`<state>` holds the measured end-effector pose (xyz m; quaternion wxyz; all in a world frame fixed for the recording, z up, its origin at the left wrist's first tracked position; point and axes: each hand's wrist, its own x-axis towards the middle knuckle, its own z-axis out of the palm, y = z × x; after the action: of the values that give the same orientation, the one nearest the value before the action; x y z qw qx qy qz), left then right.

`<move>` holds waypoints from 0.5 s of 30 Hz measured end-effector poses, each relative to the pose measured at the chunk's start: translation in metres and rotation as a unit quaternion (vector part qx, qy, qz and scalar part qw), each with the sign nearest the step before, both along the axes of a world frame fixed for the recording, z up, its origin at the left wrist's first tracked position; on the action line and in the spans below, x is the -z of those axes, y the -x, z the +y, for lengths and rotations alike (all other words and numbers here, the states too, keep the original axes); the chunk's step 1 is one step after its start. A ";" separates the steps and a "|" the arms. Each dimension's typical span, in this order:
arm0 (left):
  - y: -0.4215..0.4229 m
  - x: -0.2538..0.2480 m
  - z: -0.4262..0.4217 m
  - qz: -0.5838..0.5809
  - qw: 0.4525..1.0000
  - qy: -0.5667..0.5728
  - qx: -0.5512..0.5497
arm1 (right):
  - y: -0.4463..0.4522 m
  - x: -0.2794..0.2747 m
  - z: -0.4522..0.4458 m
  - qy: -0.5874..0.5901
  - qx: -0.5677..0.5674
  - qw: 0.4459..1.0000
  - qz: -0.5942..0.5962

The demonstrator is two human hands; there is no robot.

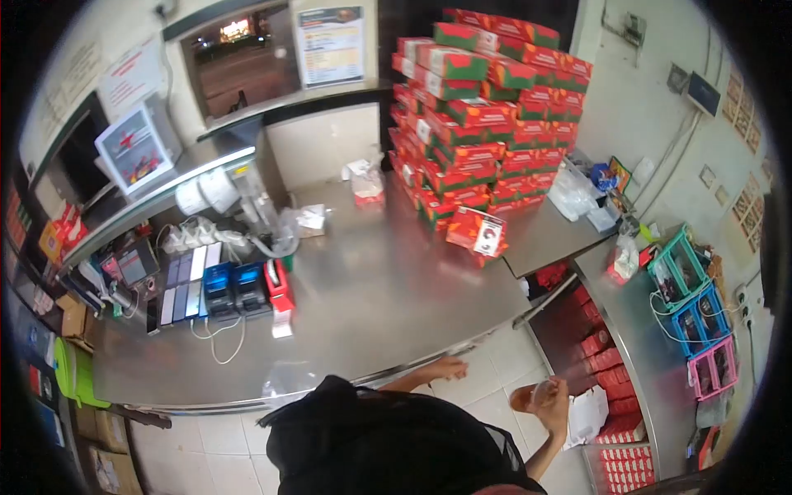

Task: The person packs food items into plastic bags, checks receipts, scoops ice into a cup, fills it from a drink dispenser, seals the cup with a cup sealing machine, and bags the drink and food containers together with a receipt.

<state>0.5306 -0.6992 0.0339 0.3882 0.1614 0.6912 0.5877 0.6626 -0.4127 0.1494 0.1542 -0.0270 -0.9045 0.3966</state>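
Note:
My left hand is held over the tiled floor, just off the front edge of the steel counter. Its fingers look loosely curled, and I see nothing in them. Farther right, my right hand is closed around a clear cup, which appears tilted, with something brown showing at its left end. Below that hand, near the floor, is a crumpled white bag. Black clothing covers the bottom middle of the view and hides part of both arms.
A tall stack of red and green boxes stands on the counter's far side, one box jutting out in front. Several phones, card machines and cables lie at left. More red boxes fill a low shelf at right, near coloured baskets.

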 end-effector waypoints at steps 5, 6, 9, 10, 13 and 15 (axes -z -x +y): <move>0.113 -0.027 0.173 0.043 0.994 -0.056 0.083 | 0.055 0.006 0.164 -0.096 0.166 0.979 -0.073; 0.127 -0.040 0.200 0.046 0.994 -0.057 0.085 | 0.072 0.002 0.198 -0.146 0.194 0.966 -0.085; 0.165 -0.056 0.265 -0.015 0.997 -0.026 0.067 | 0.123 0.036 0.310 -0.223 0.291 0.925 -0.100; 0.176 -0.044 0.282 -0.034 0.998 -0.023 0.052 | 0.143 0.034 0.331 -0.189 0.357 0.910 -0.088; 0.210 0.008 0.319 -0.120 0.989 0.083 0.013 | 0.202 0.042 0.414 -0.148 0.455 0.870 -0.122; 0.222 0.015 0.315 -0.149 0.984 0.090 -0.024 | 0.243 0.051 0.450 -0.136 0.485 0.850 -0.155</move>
<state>0.3083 -0.3845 0.0190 0.4851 0.0196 0.6798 0.5497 0.4196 0.0376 0.0982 0.1869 -0.5026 -0.8332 0.1349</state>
